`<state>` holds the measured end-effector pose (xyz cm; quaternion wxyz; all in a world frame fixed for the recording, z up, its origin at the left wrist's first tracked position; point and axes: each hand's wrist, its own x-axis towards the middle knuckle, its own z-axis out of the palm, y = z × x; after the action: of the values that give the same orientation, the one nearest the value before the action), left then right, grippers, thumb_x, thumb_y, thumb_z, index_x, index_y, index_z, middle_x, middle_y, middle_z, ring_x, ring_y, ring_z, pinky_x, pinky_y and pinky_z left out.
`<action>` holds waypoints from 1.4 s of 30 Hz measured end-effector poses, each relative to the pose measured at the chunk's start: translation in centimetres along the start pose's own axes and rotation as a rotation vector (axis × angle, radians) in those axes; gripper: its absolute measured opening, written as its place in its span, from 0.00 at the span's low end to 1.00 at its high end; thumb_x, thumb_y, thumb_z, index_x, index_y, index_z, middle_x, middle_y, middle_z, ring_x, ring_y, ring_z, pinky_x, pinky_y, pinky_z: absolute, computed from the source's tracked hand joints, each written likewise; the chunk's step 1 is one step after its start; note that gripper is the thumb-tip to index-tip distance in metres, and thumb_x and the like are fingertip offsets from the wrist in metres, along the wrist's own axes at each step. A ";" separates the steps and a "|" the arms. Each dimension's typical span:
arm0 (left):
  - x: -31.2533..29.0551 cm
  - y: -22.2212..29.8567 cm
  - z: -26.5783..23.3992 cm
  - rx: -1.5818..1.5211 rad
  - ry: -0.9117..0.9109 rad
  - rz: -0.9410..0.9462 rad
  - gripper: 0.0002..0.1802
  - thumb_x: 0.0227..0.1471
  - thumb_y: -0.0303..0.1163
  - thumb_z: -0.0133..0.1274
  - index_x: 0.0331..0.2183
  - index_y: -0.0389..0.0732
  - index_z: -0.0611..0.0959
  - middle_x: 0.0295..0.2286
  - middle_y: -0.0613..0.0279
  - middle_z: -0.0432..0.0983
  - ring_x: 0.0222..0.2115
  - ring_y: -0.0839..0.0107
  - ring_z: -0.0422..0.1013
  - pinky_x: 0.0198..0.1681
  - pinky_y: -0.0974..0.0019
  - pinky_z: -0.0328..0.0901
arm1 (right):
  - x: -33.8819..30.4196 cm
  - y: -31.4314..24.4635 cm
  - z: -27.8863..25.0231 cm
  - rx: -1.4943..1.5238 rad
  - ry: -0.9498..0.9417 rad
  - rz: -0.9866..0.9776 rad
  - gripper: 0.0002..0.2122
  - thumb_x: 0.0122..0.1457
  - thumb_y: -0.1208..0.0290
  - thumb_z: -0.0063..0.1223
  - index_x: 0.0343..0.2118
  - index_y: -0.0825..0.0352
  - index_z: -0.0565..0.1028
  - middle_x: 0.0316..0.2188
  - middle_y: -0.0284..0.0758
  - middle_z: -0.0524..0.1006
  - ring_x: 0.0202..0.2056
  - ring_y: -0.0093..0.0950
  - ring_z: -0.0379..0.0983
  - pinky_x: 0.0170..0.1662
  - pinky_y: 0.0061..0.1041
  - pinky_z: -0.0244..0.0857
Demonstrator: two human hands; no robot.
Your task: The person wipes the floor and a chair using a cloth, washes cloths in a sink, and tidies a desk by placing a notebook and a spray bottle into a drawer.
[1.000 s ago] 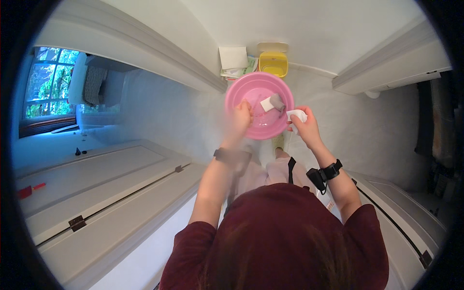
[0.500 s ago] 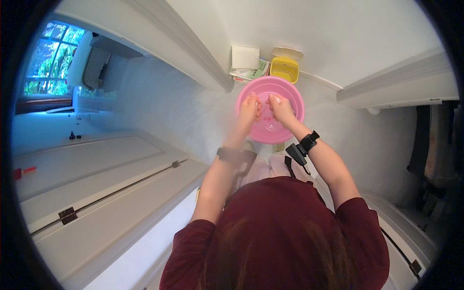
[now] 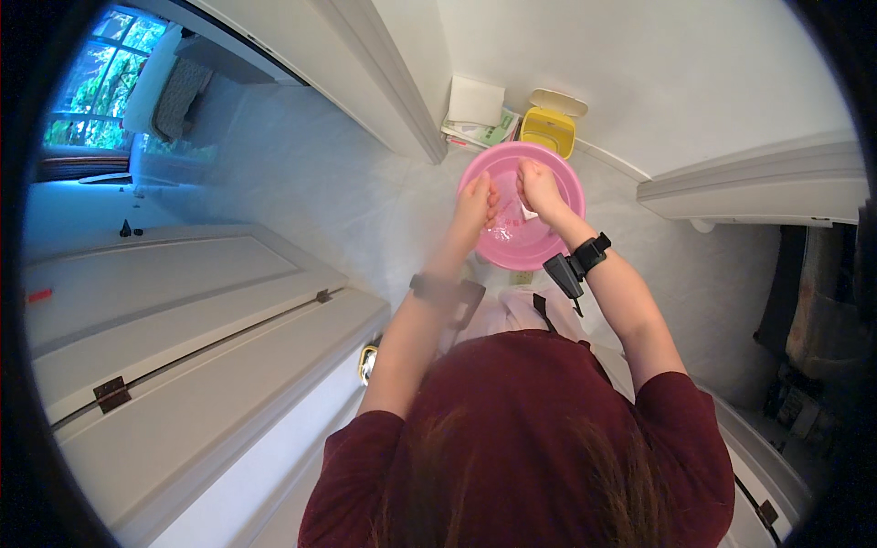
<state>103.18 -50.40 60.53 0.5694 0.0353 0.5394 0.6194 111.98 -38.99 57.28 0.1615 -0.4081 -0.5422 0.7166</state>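
Note:
A round pink basin (image 3: pixel 568 233) stands on the floor in front of me, with bright glints, as of water, on its inside. Over its left part is my left hand (image 3: pixel 476 205), its fingers curled in; whatever they may hold is hidden. My right hand (image 3: pixel 539 189) is closed over the right part of the basin, a short gap from the left. A small white piece (image 3: pixel 529 213) shows just below the right hand, and seems to be held in it; its kind I cannot make out.
Behind the basin stands a yellow box (image 3: pixel 548 130) with its lid up. Left of it lie papers (image 3: pixel 498 135) and a white square piece (image 3: pixel 476 100) against the wall. A hinged white door (image 3: pixel 183 301) is at left, a door frame (image 3: pixel 758 187) at right.
My hands have drawn apart a little over the basin. The white piece below my right hand has come into sight. The whole view has shifted slightly.

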 end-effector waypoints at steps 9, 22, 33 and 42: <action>2.0 -0.9 0.8 0.116 0.085 -0.098 0.18 0.56 0.46 0.37 0.20 0.48 0.63 0.11 0.75 0.54 0.08 0.84 0.48 0.08 0.78 0.42 | -0.6 2.6 -1.9 -0.057 0.102 0.034 0.17 0.58 0.66 0.36 0.13 0.66 0.64 0.09 0.28 0.63 0.11 0.20 0.57 0.16 0.24 0.51; 6.6 -3.6 0.7 0.316 -0.029 -0.113 0.18 0.56 0.46 0.35 0.22 0.44 0.68 0.13 0.70 0.61 0.09 0.80 0.55 0.11 0.75 0.49 | -0.7 4.6 -5.2 -0.080 0.146 0.117 0.11 0.55 0.66 0.39 0.23 0.69 0.69 0.16 0.36 0.69 0.22 0.27 0.66 0.26 0.28 0.60; 11.1 -12.9 -9.6 0.861 0.037 0.285 0.12 0.51 0.29 0.44 0.38 0.35 0.73 0.33 0.60 0.72 0.23 0.75 0.69 0.27 0.74 0.65 | -2.3 13.3 -9.7 -0.162 0.491 0.095 0.14 0.50 0.70 0.51 0.39 0.70 0.68 0.27 0.35 0.72 0.32 0.25 0.69 0.36 0.24 0.63; 12.0 -10.7 -9.9 0.920 0.428 0.115 0.14 0.47 0.33 0.50 0.34 0.33 0.74 0.28 0.55 0.74 0.28 0.64 0.69 0.35 0.64 0.63 | -1.6 15.9 -11.3 -0.028 0.614 0.336 0.17 0.57 0.59 0.42 0.26 0.71 0.72 0.19 0.34 0.71 0.20 0.23 0.65 0.26 0.27 0.60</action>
<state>99.59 -50.20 41.98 0.3365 0.1844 0.8580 0.3415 124.95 -38.54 42.56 0.1910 -0.6903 -0.4032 0.5695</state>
